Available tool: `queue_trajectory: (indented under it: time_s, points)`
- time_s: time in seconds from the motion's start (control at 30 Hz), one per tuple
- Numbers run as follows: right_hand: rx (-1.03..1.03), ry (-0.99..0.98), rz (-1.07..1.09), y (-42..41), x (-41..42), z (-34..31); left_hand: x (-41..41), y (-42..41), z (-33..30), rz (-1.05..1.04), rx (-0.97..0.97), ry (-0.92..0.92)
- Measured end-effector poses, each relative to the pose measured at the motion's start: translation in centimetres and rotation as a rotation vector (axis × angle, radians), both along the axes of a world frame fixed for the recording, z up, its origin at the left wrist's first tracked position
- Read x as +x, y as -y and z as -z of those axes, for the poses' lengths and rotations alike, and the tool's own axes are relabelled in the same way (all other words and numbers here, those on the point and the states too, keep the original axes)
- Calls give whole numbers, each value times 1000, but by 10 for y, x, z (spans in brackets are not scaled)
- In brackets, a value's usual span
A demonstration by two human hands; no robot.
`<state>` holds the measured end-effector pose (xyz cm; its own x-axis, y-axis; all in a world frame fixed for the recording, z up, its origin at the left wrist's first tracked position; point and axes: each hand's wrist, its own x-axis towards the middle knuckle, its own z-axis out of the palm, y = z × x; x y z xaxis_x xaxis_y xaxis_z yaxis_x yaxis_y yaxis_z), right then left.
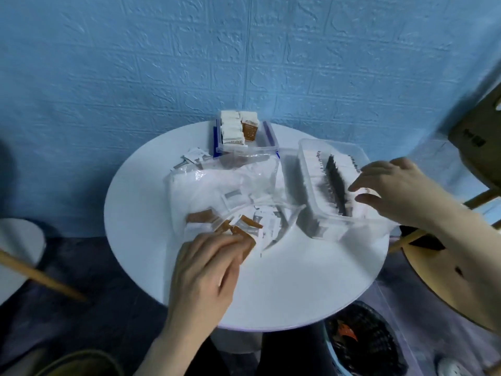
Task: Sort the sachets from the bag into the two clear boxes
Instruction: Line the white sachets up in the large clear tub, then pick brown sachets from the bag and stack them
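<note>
- White round table (pixel 284 289) stood against a blue embossed wall (pixel 244 63).
- Brown and white paper sachets (pixel 260 221) filled a crumpled clear bag (pixel 230 180) mid-table.
- Your left hand (pixel 206 270) clamped its fingers on brown sachets (pixel 245 238) at the bag's mouth.
- Your right hand (pixel 398 188) pinched a white sachet (pixel 365 190) over the nearer clear box (pixel 305 169).

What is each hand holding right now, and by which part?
Left hand pinches a brown sachet by its near end. Right hand seems to pinch a white sachet by its edge.
</note>
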<state>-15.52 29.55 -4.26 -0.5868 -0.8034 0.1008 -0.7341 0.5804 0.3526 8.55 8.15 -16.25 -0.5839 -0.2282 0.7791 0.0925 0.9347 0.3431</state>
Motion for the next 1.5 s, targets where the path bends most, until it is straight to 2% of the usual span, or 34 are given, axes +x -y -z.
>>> queue_trajectory:
  time_s: [0.07, 0.13, 0.2, 0.3, 0.47, 0.6, 0.73, 0.87, 0.97, 1.23, 1.37, 1.5]
  points:
    - [-230, 17, -28, 4, 28, 5, 11, 19, 4, -110, -28, 47]
    - [-432, 149, -85, 19, 63, 13, 16, 30, 5, -167, -78, 121]
    - [-565, 245, -114, 40, 100, 28, 16, 33, 6, -191, -108, 164]
    - [-694, 260, -82, 71, 140, 52, 13, 30, 11, -207, -107, 185]
    - [-597, 533, 83, 112, 159, 77, 13, 32, 17, -215, -52, 183]
    - [-653, 535, 85, 134, 162, 80, 15, 31, 16, -162, 6, 129]
    - [-667, 622, 108, 142, 162, 80, 19, 34, 11, -292, 140, 65]
    - [-667, 706, 128, 142, 163, 82, 15, 46, 3, -300, 369, 252]
    - [-730, 767, 117, 150, 165, 84, 10, 51, 0, -241, 517, 272]
    - [-962, 951, 157, 151, 162, 93, 6, 49, 7, -206, 282, 319]
    - [-993, 955, 143, 149, 159, 95, 4, 52, 9, -157, 358, 286]
    - [-948, 1003, 113, 150, 159, 97, 1, 56, 9, -154, 576, 261]
